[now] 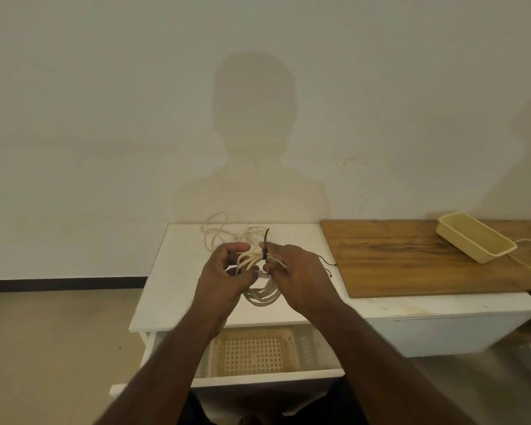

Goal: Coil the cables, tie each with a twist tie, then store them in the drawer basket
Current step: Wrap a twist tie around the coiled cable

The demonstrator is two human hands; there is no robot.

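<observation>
Tying off coil one, nearly there

Both hands, left hand (224,277) and right hand (301,274), grip the white coil (262,294) above the surface (172,271), black twist tie (265,245) wrapped on. Loose cable (224,233) at 12 o'clock waits; drawer basket (255,351) at 6 empty.

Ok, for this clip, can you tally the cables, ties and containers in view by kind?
Cream cables: 3: the coiled cream cable held in both hands, a loose cream cable at the back of the white cabinet, and one on the wooden board.
Black twist ties: 2: one around the coil, one lying on the cabinet.
Containers: 2: cream lattice drawer basket, cream plastic tray.
Total: 7
</observation>
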